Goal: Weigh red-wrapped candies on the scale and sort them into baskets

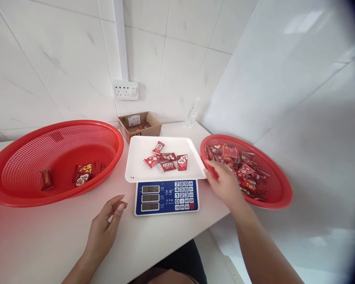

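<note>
A white weighing tray tops the digital scale, whose blue panel carries displays and keys. Several red-wrapped candies lie on the tray. My left hand is above the table, left of the panel, fingers loosely bent and apart, holding nothing. By the tray's right edge, my right hand overlaps the rim of the right red basket. Its thumb and index finger are apart with the red rim showing between them; whether they touch it I cannot tell. Red-wrapped candies fill much of that basket, partly hidden by this hand.
A larger red basket stands at the left with a few wrapped snacks inside. Behind the scale are an open cardboard box and a clear plastic bottle. A wall socket is above the white table.
</note>
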`<state>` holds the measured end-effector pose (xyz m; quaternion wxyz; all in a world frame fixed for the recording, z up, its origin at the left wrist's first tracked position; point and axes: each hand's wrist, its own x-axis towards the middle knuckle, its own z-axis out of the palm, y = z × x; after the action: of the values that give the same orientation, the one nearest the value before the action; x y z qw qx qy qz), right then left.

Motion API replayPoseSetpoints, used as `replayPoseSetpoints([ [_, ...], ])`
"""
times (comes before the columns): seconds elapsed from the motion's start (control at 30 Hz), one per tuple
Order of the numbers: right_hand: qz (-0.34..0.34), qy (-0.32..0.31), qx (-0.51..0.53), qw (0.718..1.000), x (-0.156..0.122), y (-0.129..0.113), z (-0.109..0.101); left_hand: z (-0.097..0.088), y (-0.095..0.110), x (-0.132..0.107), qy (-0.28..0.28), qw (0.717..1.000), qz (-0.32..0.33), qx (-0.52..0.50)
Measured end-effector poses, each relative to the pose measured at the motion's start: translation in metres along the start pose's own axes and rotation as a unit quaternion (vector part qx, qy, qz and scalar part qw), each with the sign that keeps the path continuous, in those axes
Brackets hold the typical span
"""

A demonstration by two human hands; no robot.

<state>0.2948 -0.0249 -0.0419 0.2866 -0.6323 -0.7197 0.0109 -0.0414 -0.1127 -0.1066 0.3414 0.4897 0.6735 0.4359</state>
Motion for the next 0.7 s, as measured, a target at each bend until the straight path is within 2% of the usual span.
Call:
replayPoseSetpoints([
  [0.13,-0.041,-0.032,0.031,0.998,0.014,-0.030,0.027,-0.003,-0.003,0.001,-0.009,1.000,0.001,-0.008],
  [0.27,-0.045,-0.067,0.037,0.996,0.033,-0.044,0.046,-0.003,0.000,-0.002,0.008,1.000,0.001,-0.017],
  [0.53,-0.045,-0.133,0.015,0.990,0.075,-0.064,0.056,-0.006,-0.004,-0.009,-0.003,0.999,-0.008,-0.037],
  [0.7,-0.085,-0.245,0.008,0.966,0.105,-0.091,0.068,-0.003,-0.003,-0.015,0.007,0.998,-0.015,-0.063],
])
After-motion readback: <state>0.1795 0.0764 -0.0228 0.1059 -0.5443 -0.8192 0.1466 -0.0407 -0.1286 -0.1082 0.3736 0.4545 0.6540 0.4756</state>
